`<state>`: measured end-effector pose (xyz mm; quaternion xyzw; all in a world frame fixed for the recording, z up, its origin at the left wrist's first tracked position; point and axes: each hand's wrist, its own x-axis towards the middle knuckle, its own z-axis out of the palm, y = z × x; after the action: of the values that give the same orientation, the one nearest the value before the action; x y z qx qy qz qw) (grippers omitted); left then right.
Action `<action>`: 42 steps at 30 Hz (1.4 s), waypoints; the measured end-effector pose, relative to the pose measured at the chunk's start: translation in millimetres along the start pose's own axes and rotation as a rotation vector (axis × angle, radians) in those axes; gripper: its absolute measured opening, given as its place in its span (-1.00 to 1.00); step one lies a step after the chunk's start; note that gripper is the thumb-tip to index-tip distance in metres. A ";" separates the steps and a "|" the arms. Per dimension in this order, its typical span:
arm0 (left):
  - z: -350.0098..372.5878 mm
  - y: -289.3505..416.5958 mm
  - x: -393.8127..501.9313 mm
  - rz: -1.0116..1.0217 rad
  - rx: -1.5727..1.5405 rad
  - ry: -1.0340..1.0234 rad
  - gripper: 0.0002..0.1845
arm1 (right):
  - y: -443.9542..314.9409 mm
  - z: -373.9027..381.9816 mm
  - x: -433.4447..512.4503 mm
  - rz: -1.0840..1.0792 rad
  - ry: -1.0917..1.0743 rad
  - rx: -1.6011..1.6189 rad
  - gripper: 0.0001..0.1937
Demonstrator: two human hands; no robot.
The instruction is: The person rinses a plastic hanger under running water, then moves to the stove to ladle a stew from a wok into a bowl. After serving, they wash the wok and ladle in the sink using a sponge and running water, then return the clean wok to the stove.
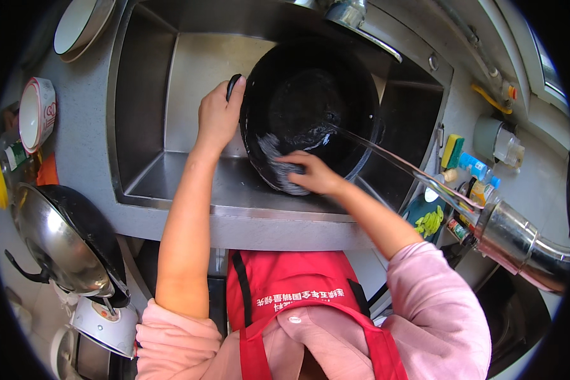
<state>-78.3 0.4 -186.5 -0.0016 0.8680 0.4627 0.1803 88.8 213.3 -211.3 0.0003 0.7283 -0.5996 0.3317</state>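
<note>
A black pot (308, 99) sits tilted in a stainless-steel sink (213, 61). My left hand (221, 111) grips the pot's black side handle (233, 87). With my right hand (308, 172) I hold a grey scrubbing cloth (282, 171) against the near rim and inner wall of the pot; motion blurs it. A thin stream of water (356, 137) runs from the faucet (513, 237) at the right into the pot and splashes on its bottom.
White bowls (34, 114) and a lidded wok (61, 237) stand to the left. Right of the sink are a yellow-green sponge (452, 151), several bottles (482, 190) and a light-green cloth (429, 221). The sink's front edge (266, 228) runs beneath my forearms.
</note>
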 end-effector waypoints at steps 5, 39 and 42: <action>0.5 -7.7 1.6 -0.044 0.089 -0.005 -0.48 | 65.9 -91.2 27.8 0.320 0.655 -1.009 -0.58; -1.4 3.5 -8.3 0.009 0.103 -0.045 -0.48 | 16.5 -45.4 -48.9 0.165 -0.053 -0.269 -0.55; -2.6 1.6 -7.0 -0.007 0.109 -0.067 -0.49 | 31.4 -101.7 -25.5 0.342 0.194 -1.250 -0.80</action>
<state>-72.8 -1.9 -181.8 0.0204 0.8853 0.4141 0.2107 72.1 321.1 -220.2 -0.0227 0.9558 0.0005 0.2931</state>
